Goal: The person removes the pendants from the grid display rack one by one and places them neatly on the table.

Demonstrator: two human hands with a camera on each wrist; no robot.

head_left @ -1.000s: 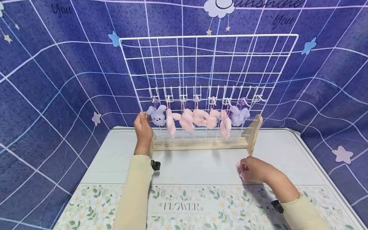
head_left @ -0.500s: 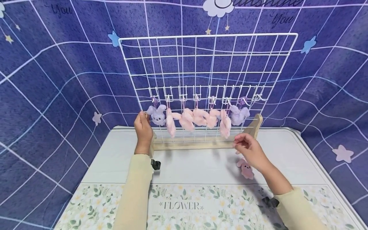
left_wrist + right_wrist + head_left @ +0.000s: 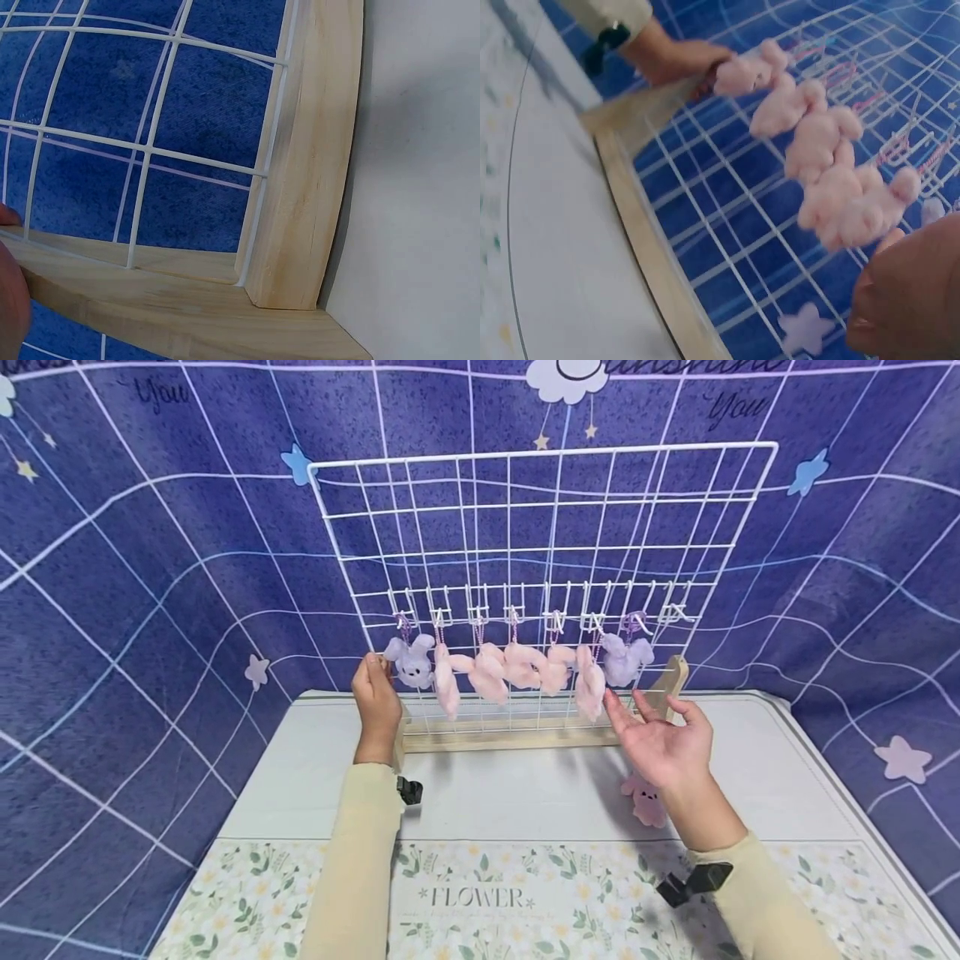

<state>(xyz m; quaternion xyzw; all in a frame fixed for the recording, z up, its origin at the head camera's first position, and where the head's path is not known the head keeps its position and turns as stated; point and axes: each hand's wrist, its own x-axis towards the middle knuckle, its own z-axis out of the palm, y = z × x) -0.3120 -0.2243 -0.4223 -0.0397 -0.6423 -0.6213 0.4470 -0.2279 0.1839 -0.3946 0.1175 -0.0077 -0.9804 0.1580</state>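
Observation:
My left hand [image 3: 377, 697] grips the left wooden side post [image 3: 11, 262] of a white wire grid rack [image 3: 510, 556]. Palm turned up, my right hand [image 3: 666, 747] has its fingers spread and holds nothing. Its fingertips reach up beside a hanging pink plush charm [image 3: 590, 685] and below a lilac plush charm [image 3: 627, 660]. Several pink charms [image 3: 817, 142] hang in a row from the hooks by bead chains, with another lilac bunny charm [image 3: 411, 660] at the left end. On the white tabletop below my right wrist is a pink bunny charm [image 3: 647, 802], partly hidden by it.
At the row's right end, a white hook [image 3: 675, 614] carries no charm. The rack's wooden base bar [image 3: 517, 739] runs along the table [image 3: 502, 802]. A flower-print mat [image 3: 480, 868] covers the front. Blue patterned cloth [image 3: 187, 610] hangs behind and at the sides.
My right hand has let go of the pink bunny charm on the table, risen to the rack and spread its fingers. The left hand stays on the post.

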